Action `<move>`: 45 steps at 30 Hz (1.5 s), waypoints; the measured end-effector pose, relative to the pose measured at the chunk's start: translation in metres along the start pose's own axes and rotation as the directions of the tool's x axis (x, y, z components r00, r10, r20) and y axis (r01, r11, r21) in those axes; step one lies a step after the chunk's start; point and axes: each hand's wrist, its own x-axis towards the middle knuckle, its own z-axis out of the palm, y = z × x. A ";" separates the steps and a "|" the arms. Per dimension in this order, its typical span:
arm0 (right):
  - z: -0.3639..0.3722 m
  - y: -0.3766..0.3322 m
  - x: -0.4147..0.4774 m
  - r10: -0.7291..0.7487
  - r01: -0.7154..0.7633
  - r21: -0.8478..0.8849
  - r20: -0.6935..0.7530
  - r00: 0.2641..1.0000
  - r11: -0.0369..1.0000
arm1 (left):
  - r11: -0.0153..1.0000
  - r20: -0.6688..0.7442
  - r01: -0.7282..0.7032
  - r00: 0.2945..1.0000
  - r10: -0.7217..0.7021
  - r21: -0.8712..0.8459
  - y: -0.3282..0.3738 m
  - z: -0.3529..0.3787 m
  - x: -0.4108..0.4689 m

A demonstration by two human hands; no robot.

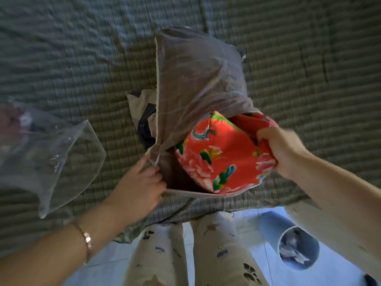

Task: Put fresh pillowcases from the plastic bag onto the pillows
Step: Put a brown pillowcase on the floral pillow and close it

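My left hand (142, 180) has its grip pinched closed on the near-left corner of the pillowcase (195, 79) mouth, fingers bunched around the hem where the cloth gathers into a knot-like fold. My right hand (276, 149) has its grip clamped shut on the right end of the pillow (222, 155), thumb on top and fingers wrapped under the red flowered cloth. I count one pillow, and it sits in the open mouth of the one grey checked pillowcase: its far part is tucked under the case, while the near, rounded end shows fully. The rest of the case rises away from the pillow, loose and creased, over the bed (309, 58). To the left of the pillow, well apart from it, lies one clear plastic bag (61, 153), flat on the bed with its opening toward the pillow; what is inside is too blurred for me to tell. Just beyond the pillow's left side, half hidden behind the case, I see one pale cloth (142, 112) with a dark band. Nearer than the pillow, below the bed's edge, are my two legs (185, 254) in patterned trousers, and to their right one round bin (296, 248) on the pale floor. One bracelet (87, 240) circles my left wrist.
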 end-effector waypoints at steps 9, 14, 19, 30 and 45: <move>0.060 0.020 -0.028 -0.648 0.583 -0.789 0.344 0.680 0.193 | 0.984 -0.294 -0.180 0.941 0.169 -0.011 -0.031 -0.014 0.009; 0.099 0.034 -0.010 -0.499 0.491 -0.699 0.218 0.839 0.520 | 0.979 -0.404 -0.185 0.904 0.136 -0.083 -0.026 -0.003 0.007; 0.114 0.024 -0.017 -0.557 0.608 -0.579 0.293 0.777 0.544 | 0.982 -0.407 -0.190 0.899 0.165 -0.022 -0.032 -0.003 0.004; 0.181 0.025 -0.014 -0.172 0.815 -0.579 0.802 0.572 0.009 | 0.978 -0.354 -0.202 0.913 0.204 0.045 -0.054 -0.005 0.002; 0.173 0.041 -0.015 0.081 0.709 -0.389 0.901 0.427 0.587 | 0.972 -0.384 -0.237 0.897 0.220 0.003 -0.062 0.000 -0.003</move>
